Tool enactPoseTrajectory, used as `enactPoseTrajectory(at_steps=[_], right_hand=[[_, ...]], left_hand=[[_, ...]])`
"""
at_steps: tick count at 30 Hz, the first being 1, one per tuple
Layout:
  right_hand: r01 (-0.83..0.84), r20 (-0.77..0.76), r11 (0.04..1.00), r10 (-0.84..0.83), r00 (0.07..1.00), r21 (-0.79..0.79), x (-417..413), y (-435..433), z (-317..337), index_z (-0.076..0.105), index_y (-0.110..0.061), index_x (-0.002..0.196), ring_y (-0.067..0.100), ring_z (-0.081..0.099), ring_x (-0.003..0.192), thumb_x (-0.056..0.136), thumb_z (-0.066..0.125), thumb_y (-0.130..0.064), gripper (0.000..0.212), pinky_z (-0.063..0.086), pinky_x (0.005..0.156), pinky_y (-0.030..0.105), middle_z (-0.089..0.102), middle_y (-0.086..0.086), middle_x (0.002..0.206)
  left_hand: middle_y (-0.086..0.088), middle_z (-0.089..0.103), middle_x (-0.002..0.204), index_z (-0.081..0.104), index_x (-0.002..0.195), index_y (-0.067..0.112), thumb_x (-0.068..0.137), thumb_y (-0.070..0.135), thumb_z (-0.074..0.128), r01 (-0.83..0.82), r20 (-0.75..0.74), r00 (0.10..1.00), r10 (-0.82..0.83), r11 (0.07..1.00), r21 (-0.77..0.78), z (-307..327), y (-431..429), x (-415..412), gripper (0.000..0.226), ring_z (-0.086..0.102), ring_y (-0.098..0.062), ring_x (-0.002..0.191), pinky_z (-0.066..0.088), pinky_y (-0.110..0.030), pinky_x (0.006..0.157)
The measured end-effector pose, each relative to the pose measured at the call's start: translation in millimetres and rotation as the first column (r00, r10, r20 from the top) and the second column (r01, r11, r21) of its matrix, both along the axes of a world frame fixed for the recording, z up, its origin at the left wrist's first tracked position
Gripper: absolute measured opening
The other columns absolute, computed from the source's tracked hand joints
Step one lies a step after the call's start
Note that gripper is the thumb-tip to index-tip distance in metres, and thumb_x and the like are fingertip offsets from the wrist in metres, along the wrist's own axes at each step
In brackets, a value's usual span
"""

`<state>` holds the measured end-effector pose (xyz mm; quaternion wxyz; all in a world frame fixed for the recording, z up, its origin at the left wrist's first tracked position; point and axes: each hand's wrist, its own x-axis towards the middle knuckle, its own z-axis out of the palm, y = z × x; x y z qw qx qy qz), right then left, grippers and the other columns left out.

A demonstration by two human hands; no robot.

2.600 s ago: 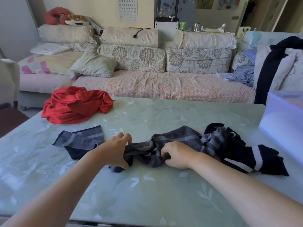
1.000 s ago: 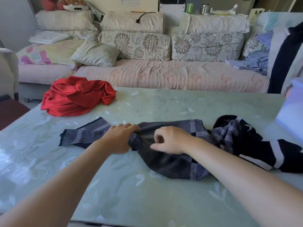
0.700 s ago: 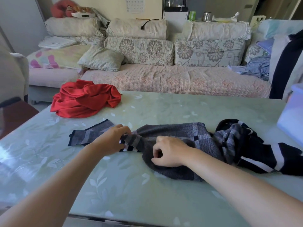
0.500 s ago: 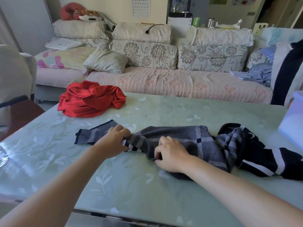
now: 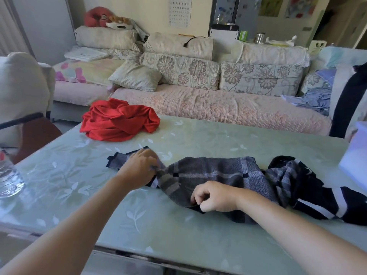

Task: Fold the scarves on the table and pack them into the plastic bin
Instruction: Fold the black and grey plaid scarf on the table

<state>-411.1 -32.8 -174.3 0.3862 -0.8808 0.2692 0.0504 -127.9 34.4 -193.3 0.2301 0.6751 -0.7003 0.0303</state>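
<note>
Grey plaid scarf (image 5: pixel 214 174) centre frame on surface (image 5: pixel 198 139), long axis left-right. Left hand (image 5: pixel 139 170) fingers clench bunched left stretch; right hand (image 5: pixel 215 197) fingers pinch near hem. Plastic bin (image 5: pixel 355 155) right edge, nearer right hand.

Two bare forearms reaching forward, left hand (image 5: pixel 139 169) palm down, fingers bent round a bunched part of the grey scarf (image 5: pixel 218 173), slightly blurred, right hand (image 5: pixel 213 196) curled like a fist, pinching the cloth's near edge
</note>
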Motion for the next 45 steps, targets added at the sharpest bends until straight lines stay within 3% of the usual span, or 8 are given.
enactPoseTrajectory(at_steps=[3,7,13,22,33,39,42,45], right_hand=[[-0.007,-0.019,0.998,0.008,1.0,0.069,2.8,-1.6,4.2,0.069,-0.026,0.063,0.011,0.062,0.084,0.076,0.06,-0.026,0.016,0.046,0.079,0.032,0.069,-0.007,0.103],[0.19,0.071,0.979,-0.185,0.98,-0.071,13.8,-5.7,3.9,0.075,-0.029,0.077,0.009,0.063,0.066,0.086,0.056,-0.032,0.021,0.052,0.067,0.035,0.073,0.0,0.079],[0.368,0.245,0.863,-0.296,0.923,-0.347,43.8,-25.9,-22.8,0.062,-0.036,0.118,0.012,0.05,0.116,0.092,0.055,-0.023,0.03,0.042,0.102,0.034,0.056,-0.01,0.124],[0.234,-0.19,0.857,-0.353,0.916,-0.46,52.3,-54.5,-56.6,-0.001,-0.039,0.158,0.014,-0.017,0.152,0.1,0.022,-0.063,0.067,-0.01,0.122,0.05,-0.017,-0.006,0.166],[0.249,-0.198,0.824,-0.394,0.898,-0.509,78.0,-97.5,-58.2,0.0,-0.037,0.158,0.019,-0.015,0.152,0.098,0.022,-0.065,0.07,-0.009,0.121,0.053,-0.015,0.0,0.166],[0.28,-0.085,0.894,-0.328,0.941,-0.349,67.2,-97.6,-41.8,0.014,-0.033,0.159,0.019,-0.005,0.154,0.098,0.045,-0.057,0.072,0.001,0.124,0.046,-0.002,0.001,0.168],[0.333,0.035,0.86,-0.347,0.937,-0.386,41.1,-92.2,-36.1,0.03,-0.03,0.155,0.019,0.009,0.153,0.101,0.047,-0.047,0.059,0.011,0.124,0.042,0.016,0.0,0.166],[0.31,0.044,0.784,-0.341,0.939,-0.537,10.6,-86.1,-34.1,0.041,-0.03,0.148,0.02,0.019,0.151,0.1,0.047,-0.043,0.05,0.015,0.121,0.042,0.03,0.0,0.161]], left_hand=[[0.003,0.058,0.075,0.056,0.063,0.022,0.078,0.025,0.044,-0.032,-0.098,0.993,0.065,0.953,0.303,37.0,16.2,-9.1,0.019,0.057,-0.023,0.081,0.047,-0.037,0.071],[-0.001,0.074,0.077,0.069,0.085,0.014,0.083,0.018,0.044,-0.055,-0.119,0.958,0.262,0.572,0.818,67.3,42.0,-20.1,0.025,0.067,-0.025,0.064,0.051,-0.029,0.066],[0.007,0.066,0.103,0.066,0.098,0.023,0.089,0.006,0.042,-0.136,-0.12,0.974,0.192,0.919,0.369,30.9,22.2,-4.6,0.031,0.062,-0.018,0.097,0.048,-0.03,0.081],[-0.006,0.014,0.163,0.023,0.154,0.016,0.107,0.03,0.013,-0.27,0.175,0.963,0.205,0.727,0.631,2.3,-18.0,8.9,0.05,0.012,-0.026,0.15,0.014,-0.041,0.119],[-0.009,0.01,0.162,0.017,0.154,0.022,0.101,0.047,0.025,-0.614,0.272,0.785,0.557,0.635,0.47,-29.2,-56.0,56.7,0.059,0.006,-0.031,0.148,0.012,-0.055,0.116],[-0.009,0.045,0.139,0.048,0.135,0.013,0.093,0.02,0.046,-0.364,0.102,0.931,0.35,0.907,0.21,-4.2,-68.7,-8.3,0.043,0.04,-0.029,0.127,0.038,-0.046,0.103],[-0.01,0.04,0.146,0.042,0.14,0.017,0.099,0.044,0.038,-0.214,-0.092,0.96,0.263,0.906,0.364,-11.7,-59.5,-57.9,0.049,0.034,-0.03,0.134,0.032,-0.048,0.109],[0.0,-0.002,0.164,0.008,0.154,0.035,0.078,0.089,0.019,-0.215,0.114,0.977,0.182,0.808,0.549,-31.8,-43.2,-75.8,0.094,-0.005,-0.026,0.15,0.0,-0.059,0.116]])
